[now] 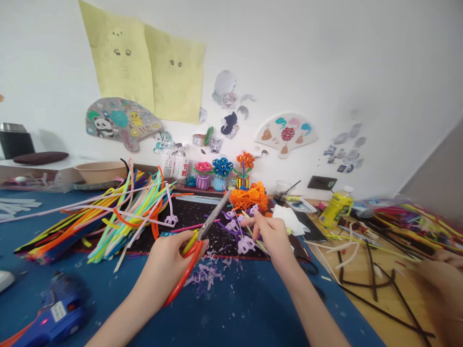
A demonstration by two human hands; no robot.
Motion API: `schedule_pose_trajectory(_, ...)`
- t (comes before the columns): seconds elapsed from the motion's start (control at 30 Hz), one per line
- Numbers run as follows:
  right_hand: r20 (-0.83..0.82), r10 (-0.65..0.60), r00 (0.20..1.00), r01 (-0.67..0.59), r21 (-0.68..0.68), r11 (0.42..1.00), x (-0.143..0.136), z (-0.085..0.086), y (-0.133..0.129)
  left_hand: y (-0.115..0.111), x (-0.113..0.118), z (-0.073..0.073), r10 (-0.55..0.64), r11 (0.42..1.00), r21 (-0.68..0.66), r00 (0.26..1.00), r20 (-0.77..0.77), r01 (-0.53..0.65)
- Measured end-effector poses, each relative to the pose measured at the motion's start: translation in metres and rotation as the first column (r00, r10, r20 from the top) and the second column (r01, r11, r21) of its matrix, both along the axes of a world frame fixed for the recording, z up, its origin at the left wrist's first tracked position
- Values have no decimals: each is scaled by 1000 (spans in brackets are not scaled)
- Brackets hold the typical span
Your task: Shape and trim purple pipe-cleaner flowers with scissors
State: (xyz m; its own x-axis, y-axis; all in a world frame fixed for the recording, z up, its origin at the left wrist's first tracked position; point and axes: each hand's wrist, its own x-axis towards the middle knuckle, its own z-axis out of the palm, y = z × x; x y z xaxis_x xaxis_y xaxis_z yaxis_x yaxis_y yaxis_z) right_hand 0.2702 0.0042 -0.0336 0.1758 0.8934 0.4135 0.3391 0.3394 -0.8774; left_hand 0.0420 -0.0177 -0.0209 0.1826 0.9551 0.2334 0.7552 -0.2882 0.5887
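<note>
My left hand (168,255) is closed around a pair of scissors (213,217) with red and yellow handles, the grey blades pointing up and away over the dark mat (191,208). To its right, my right hand (273,238) hovers at the purple pipe-cleaner flowers (246,245), fingers apart and the index finger stretched to the left. Whether its fingertips touch a flower I cannot tell. Behind it sits a heap of orange pipe-cleaner flowers (249,197). Purple fluff clippings (206,274) are scattered on the blue tabletop in front of the mat.
Bundled colourful pipe cleaners (123,212) lie at left, with a blue glue gun (60,308) nearer me. Three small potted flowers (220,176) stand by the wall. A yellow bottle (336,207) and brown strips (372,274) are at right, beside another person's blurred hand (443,284).
</note>
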Motion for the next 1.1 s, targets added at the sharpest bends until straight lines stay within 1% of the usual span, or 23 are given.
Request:
schedule_pose_trajectory(0.1,145,-104,984,87,120,989,1,-5,3,-1,1,0,-18,1000,1,1000,-9,18)
schedule_pose_trajectory(0.13,168,-117,979,91,153,984,1,-6,4,-1,1,0,-22,1000,3,1000,-8,22)
schedule_pose_trajectory(0.17,162,-105,981,78,165,983,1,-6,4,-1,1,-1,-24,1000,3,1000,-6,24)
schedule_pose_trajectory(0.23,88,0,996,-11,120,993,-2,-4,3,-1,0,-1,-21,1000,-2,1000,-11,21)
schedule_pose_trajectory(0.3,0,150,989,-150,50,987,-5,0,-1,-1,1,-2,-21,1000,-11,1000,-23,20)
schedule_pose_trajectory(0.33,-15,217,976,-217,30,976,-7,3,-4,-1,1,-2,-26,1000,-16,999,-30,25)
schedule_pose_trajectory(0.4,24,327,945,-327,1,945,-11,7,-9,-2,2,-3,-40,999,-26,998,-41,39)
schedule_pose_trajectory(0.47,88,375,923,-373,-42,927,-12,10,-13,-2,2,-2,-46,999,-27,998,-45,44)
schedule_pose_trajectory(0.57,119,346,931,-337,-94,937,-12,9,-13,-1,1,-2,-24,1000,-11,999,-41,23)
schedule_pose_trajectory(0.63,48,308,950,-304,-77,949,-11,7,-11,0,0,-3,6,1000,8,999,-45,-5)
schedule_pose_trajectory(0.7,-65,287,956,-290,-61,955,-9,7,-9,3,-3,-6,34,999,24,998,-56,-33)
schedule_pose_trajectory(0.8,-232,287,929,-309,-64,949,-4,11,-9,5,-5,-8,52,999,21,997,-62,-51)
schedule_pose_trajectory(0.87,-376,313,872,-353,-41,935,0,16,-11,5,-6,-7,62,998,4,996,-56,-62)
schedule_pose_trajectory(0.97,-602,371,707,-441,35,897,4,20,-12,4,-4,-4,77,997,-18,996,-40,-78)
schedule_pose_trajectory(1.03,-676,399,620,-460,99,883,5,21,-12,2,-2,-2,63,998,-30,998,-18,-64)
schedule_pose_trajectory(1.1,-696,405,594,-424,158,892,3,20,-12,1,0,-2,39,998,-39,999,11,-39)
